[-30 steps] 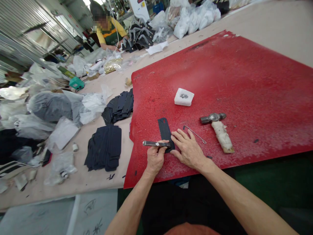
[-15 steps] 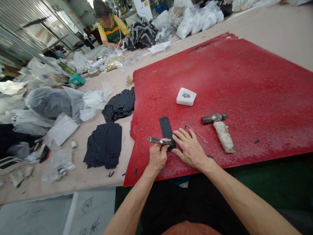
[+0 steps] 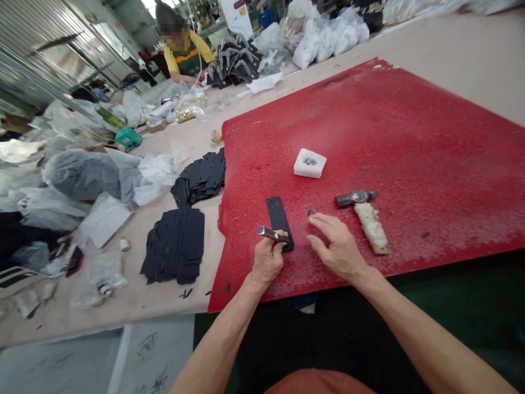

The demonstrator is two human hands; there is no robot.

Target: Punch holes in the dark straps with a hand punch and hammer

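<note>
My left hand [image 3: 268,257] is closed around a metal punch [image 3: 274,235], whose lower end meets the near part of a dark strap-shaped piece [image 3: 278,213]. That piece lies flat on the red mat [image 3: 410,137] and has a slot near its far end. To the right, my right hand [image 3: 336,246] is held with fingers apart above the mat, off the dark piece. It covers most of a thin wire rod. A hammer [image 3: 371,227] with a white-wrapped handle lies right of that hand. Beyond the dark piece sits a white block [image 3: 310,163] with a dark smudge.
Left of the mat are a neat stack of dark pieces [image 3: 174,246] and a looser pile [image 3: 200,175]. Plastic bags [image 3: 86,172] crowd the table's left side. Across the table a person in a yellow shirt [image 3: 188,57] works beside black items with grey handles.
My right hand has lifted off the dark piece and moved right, over the wire rod. The punch in my left hand has shifted slightly right and tilted.
</note>
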